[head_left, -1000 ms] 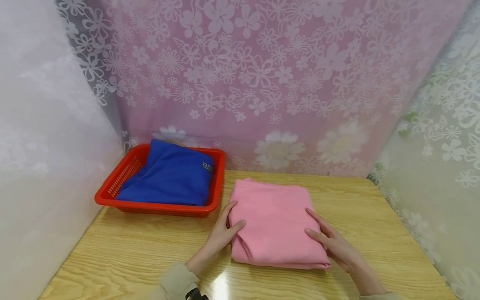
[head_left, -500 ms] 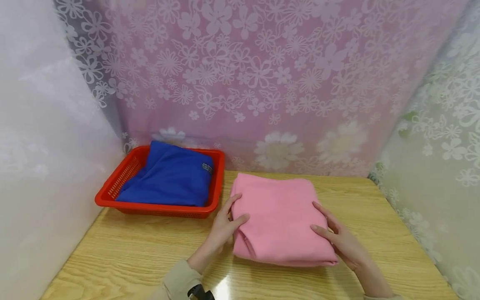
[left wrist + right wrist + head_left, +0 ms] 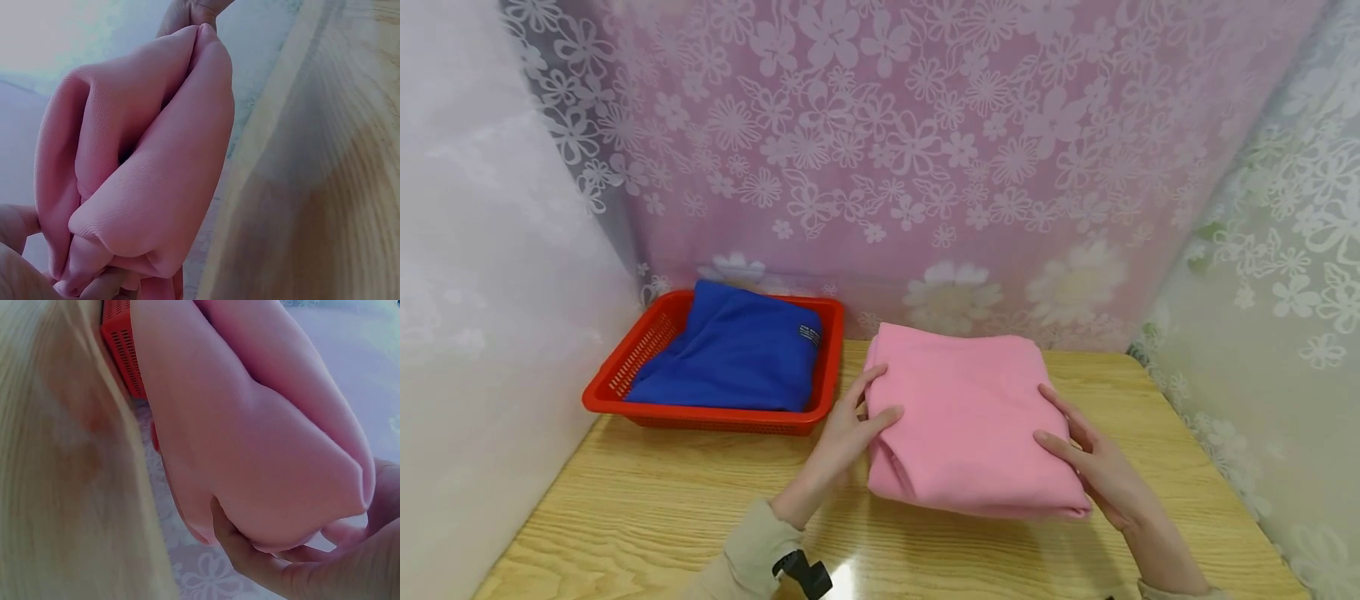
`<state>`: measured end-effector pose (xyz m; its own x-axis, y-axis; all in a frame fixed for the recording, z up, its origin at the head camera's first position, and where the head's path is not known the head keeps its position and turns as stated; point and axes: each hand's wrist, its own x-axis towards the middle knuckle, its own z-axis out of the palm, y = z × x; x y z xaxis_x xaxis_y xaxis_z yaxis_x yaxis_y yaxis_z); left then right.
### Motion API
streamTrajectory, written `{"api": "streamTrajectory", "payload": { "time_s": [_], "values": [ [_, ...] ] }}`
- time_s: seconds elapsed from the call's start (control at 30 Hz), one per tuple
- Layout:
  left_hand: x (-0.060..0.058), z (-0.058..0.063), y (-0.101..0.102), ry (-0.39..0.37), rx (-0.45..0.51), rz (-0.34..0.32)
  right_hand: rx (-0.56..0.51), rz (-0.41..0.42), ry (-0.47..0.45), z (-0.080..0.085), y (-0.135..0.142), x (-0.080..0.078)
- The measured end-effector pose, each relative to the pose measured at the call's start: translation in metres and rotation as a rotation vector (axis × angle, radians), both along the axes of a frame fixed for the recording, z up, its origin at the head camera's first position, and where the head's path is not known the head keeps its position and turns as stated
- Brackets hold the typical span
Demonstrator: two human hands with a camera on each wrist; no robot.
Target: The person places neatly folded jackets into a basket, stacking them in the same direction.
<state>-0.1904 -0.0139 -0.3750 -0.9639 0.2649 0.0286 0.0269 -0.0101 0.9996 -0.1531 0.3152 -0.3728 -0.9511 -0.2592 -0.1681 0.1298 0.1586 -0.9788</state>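
A thick folded pink garment (image 3: 962, 417) is held between both hands, lifted off the wooden table. On its left edge the left hand (image 3: 850, 429) grips, thumb on top and other fingers tucked beneath. The right hand (image 3: 1097, 458) holds the right edge the same way. Several folded layers of the pink garment (image 3: 156, 150) show from the side in the left wrist view, with a gap between it and the tabletop. In the right wrist view, fingers curl under the bottom of the pink garment (image 3: 262, 456).
A red plastic basket (image 3: 700, 414) stands left of the pink garment on the wooden table (image 3: 662, 500). Inside lies a folded blue garment (image 3: 737, 350) with small printed text. Behind hangs a pink floral curtain (image 3: 887, 167), with pale sheets at both sides.
Both hands have raised the pink garment from the table and shifted it slightly right and away. The basket and blue garment stay in place.
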Motion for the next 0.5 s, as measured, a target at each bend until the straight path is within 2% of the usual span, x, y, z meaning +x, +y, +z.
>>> {"api": "streamTrajectory", "payload": {
  "time_s": [0.1, 0.3, 0.37, 0.5],
  "values": [
    [-0.002, 0.01, -0.006, 0.026, -0.041, -0.001, 0.007, 0.001, 0.029, 0.007, -0.004, -0.003],
    [-0.007, 0.032, -0.022, 0.03, -0.02, 0.003, 0.045, -0.001, 0.099, 0.023, -0.019, -0.012],
    [-0.013, 0.035, -0.03, 0.043, -0.025, 0.019, 0.045, -0.006, 0.103, 0.03, -0.027, -0.016],
    [-0.027, 0.038, -0.051, 0.116, -0.078, 0.055, 0.002, 0.019, 0.127, 0.042, -0.049, -0.025]
  ]
}}
